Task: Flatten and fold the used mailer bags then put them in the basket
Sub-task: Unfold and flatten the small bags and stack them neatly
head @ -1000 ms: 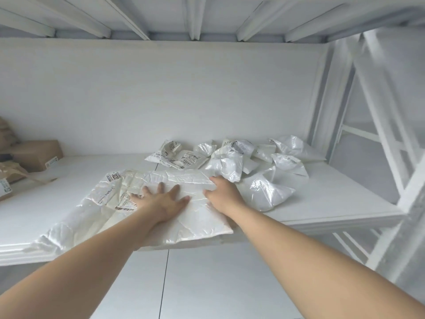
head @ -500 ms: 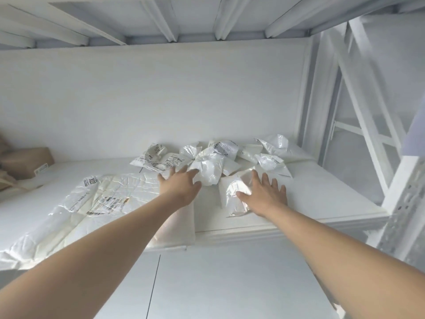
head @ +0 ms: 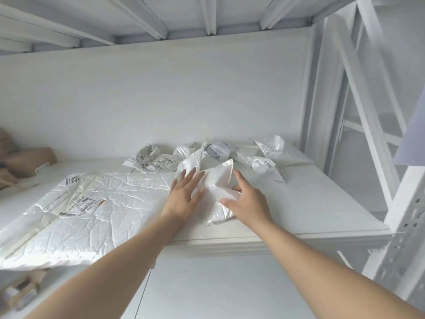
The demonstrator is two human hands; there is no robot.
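A small crumpled white mailer bag [head: 218, 192] lies near the front edge of the white shelf [head: 310, 217]. My left hand [head: 184, 196] lies on its left side with fingers straight and spread. My right hand [head: 246, 199] touches its right side, fingers extended and thumb against the bag. A large flattened white mailer bag [head: 96, 210] with a shipping label lies left of my hands and hangs over the shelf's front. Several crumpled mailer bags [head: 207, 155] are piled behind. No basket is in view.
Brown paper parcels [head: 27, 162] sit at the far left of the shelf. A white wall stands behind, beams run overhead, and a white metal rack frame [head: 372, 143] rises on the right. A cardboard box [head: 20, 293] shows below at the lower left.
Both hands left the large flat bag and moved right to the small crumpled bag. That bag now lies between my hands, nearer the front edge.
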